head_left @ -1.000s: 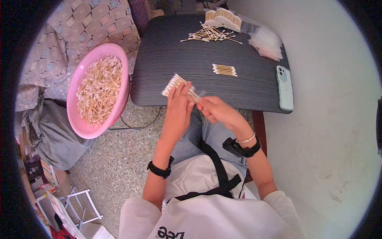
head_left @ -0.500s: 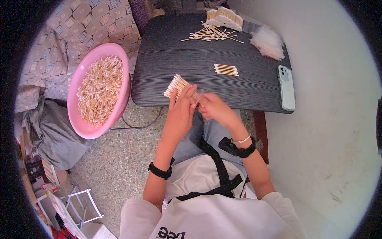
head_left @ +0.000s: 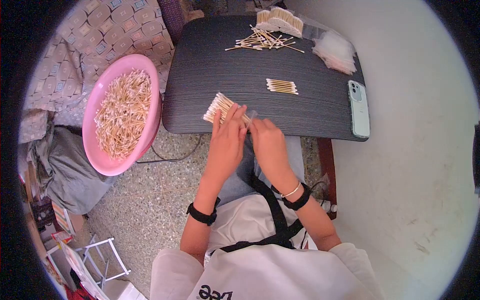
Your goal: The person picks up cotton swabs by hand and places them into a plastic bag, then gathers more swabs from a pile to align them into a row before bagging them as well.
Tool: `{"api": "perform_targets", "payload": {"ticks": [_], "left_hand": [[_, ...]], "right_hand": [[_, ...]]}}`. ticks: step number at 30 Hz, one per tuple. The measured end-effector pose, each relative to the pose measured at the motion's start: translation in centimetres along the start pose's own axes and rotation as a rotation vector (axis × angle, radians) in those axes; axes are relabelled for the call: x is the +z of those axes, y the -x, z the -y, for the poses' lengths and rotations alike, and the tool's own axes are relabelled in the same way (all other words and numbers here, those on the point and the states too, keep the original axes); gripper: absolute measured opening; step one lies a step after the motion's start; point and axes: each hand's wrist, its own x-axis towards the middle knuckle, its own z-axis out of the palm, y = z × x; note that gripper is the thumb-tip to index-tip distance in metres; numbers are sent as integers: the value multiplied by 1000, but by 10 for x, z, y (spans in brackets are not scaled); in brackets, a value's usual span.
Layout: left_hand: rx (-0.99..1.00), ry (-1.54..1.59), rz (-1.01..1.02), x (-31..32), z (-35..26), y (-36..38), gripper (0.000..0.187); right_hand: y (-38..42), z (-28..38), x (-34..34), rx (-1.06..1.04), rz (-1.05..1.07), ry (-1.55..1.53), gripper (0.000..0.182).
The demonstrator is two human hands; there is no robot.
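Observation:
My left hand (head_left: 227, 142) holds a bundle of cotton swabs (head_left: 219, 107) flat at the front edge of the dark table (head_left: 215, 65), the white tips pointing up and left. At the bundle's lower right end, my right hand (head_left: 267, 142) pinches a clear plastic bag (head_left: 251, 119), which reaches round the swab ends. A short row of swabs (head_left: 282, 86) lies side by side on the table, up and right of my hands.
Loose swabs (head_left: 265, 40) lie at the back beside packed swab bundles (head_left: 279, 22). Clear bags (head_left: 334, 52) are stacked at the back right, above a phone (head_left: 358, 109). A pink basin (head_left: 156, 95) full of swabs stands left of the table.
My right hand has turned more upright and shifted slightly left, its fingers now at the bag's edge. My left hand still holds the bundle in nearly the same place.

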Motion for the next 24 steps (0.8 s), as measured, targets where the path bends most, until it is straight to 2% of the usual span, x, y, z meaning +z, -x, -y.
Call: {"api": "perform_targets", "payload": {"ticks": [7, 13, 16, 19, 24], "left_hand": [[5, 15, 24, -1, 2, 1, 11], [24, 22, 10, 0, 5, 0, 12], [13, 26, 18, -3, 5, -1, 13], [5, 39, 18, -5, 3, -2, 14], [6, 44, -1, -2, 2, -1, 16]], "right_hand": [[-5, 6, 10, 46, -9, -36, 15], [-14, 3, 20, 23, -154, -139, 9], [-10, 7, 12, 102, -122, -50, 13], [-6, 5, 1, 79, -103, -165, 20], [-3, -7, 6, -103, -128, -90, 23]]}}
